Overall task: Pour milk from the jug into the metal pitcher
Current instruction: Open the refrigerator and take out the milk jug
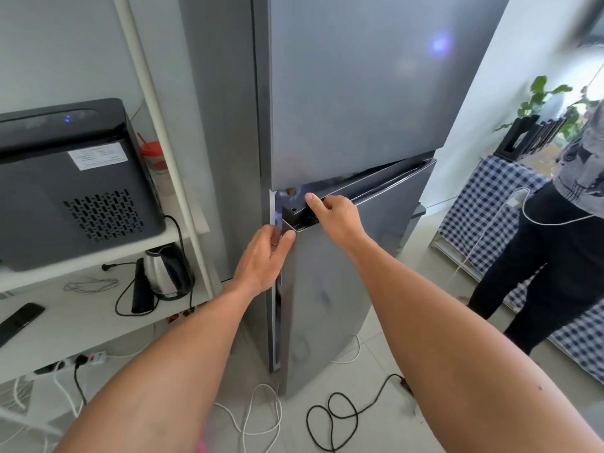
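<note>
A tall grey fridge (353, 93) stands in front of me. Its lower door (330, 289) is ajar by a narrow gap on the left side. My right hand (333, 217) grips the top edge of that lower door, fingers curled over it. My left hand (264, 259) holds the door's left edge near its top corner, fingers hooked around the edge. Neither the milk jug nor the metal pitcher is in view.
A white shelf unit (98, 256) on the left carries a black appliance (72, 184), a steel kettle (166, 269) and a remote. Cables (333, 416) lie on the tiled floor. A person in dark trousers (536, 256) stands at right by a checked cloth.
</note>
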Tool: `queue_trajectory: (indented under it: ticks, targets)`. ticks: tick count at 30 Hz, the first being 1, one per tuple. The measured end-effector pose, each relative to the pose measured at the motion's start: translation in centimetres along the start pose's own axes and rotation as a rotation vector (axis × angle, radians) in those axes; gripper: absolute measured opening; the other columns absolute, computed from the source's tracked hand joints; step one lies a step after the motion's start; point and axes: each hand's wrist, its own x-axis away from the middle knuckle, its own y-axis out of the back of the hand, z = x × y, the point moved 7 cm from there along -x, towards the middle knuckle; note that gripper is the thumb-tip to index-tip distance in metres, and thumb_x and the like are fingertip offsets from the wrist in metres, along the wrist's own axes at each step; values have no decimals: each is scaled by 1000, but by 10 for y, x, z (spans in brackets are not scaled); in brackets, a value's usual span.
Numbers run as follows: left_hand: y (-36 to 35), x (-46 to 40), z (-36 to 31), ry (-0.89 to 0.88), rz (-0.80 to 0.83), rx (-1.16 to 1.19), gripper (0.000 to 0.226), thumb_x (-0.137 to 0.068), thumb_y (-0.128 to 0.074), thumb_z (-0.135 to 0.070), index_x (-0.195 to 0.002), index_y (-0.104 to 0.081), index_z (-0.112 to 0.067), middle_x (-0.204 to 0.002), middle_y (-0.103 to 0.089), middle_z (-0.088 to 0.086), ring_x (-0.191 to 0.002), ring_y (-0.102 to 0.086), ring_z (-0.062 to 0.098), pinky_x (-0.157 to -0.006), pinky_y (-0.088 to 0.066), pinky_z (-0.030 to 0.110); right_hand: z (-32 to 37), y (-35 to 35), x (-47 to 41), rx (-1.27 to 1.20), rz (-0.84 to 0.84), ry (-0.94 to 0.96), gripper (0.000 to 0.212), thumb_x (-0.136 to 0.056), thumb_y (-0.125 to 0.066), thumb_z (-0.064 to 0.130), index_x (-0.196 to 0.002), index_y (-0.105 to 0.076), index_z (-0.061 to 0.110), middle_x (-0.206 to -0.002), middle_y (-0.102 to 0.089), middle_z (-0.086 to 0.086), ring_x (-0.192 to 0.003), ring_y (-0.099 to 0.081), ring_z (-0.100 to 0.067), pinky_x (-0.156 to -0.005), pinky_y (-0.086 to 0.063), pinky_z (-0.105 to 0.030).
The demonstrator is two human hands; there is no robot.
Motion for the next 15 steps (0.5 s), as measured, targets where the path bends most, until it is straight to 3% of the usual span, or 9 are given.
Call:
queue_trajectory:
  ticks: [3, 6, 9, 13, 15]
  targets:
    - [-6, 12, -4, 26, 11, -12, 43, -105, -39, -61, -118, -59, -25, -118, -64, -2, -102, -63, 15, -93, -53, 43, -11, 19, 19, -17, -17, -39, 64, -100, -62, 50, -56, -30, 16, -53, -34, 2, -54, -31, -19, -55, -29, -35]
    - [-17, 22, -8, 99, 47, 5, 42, -109, -47, -44, -142, -53, -19, -138, -60, 0, -109, -59, 13, -98, -49, 37, -22, 40, 40, -5, -32, -103, 63, -94, -65, 53, -52, -34, 18, -50, -37, 4, -54, -37, -20, -60, -34, -33]
    - [-38, 33, -20, 129, 114, 41, 48, -111, -48, -32, -155, -43, -13, -141, -56, -2, -113, -55, 12, -96, -41, 31, -34, 62, 62, 31, -55, -167, 64, -85, -69, 60, -52, -34, 18, -51, -41, 3, -55, -42, -22, -61, -37, -32]
    - [-70, 41, -40, 153, 196, 53, 62, -110, -49, -34, -164, -28, -12, -162, -44, 8, -144, -48, 28, -117, -40, 41, -51, 103, 87, 48, -98, -163, 66, -79, -76, 62, -54, -32, 20, -49, -35, 5, -51, -37, -19, -56, -34, -31]
    - [-92, 44, -42, 150, 241, 62, 54, -106, -54, -35, -156, -44, -17, -152, -57, 10, -135, -56, 31, -112, -46, 44, -62, 124, 99, 52, -107, -177, 62, -79, -78, 56, -53, -35, 19, -47, -38, 6, -49, -39, -18, -55, -37, -31]
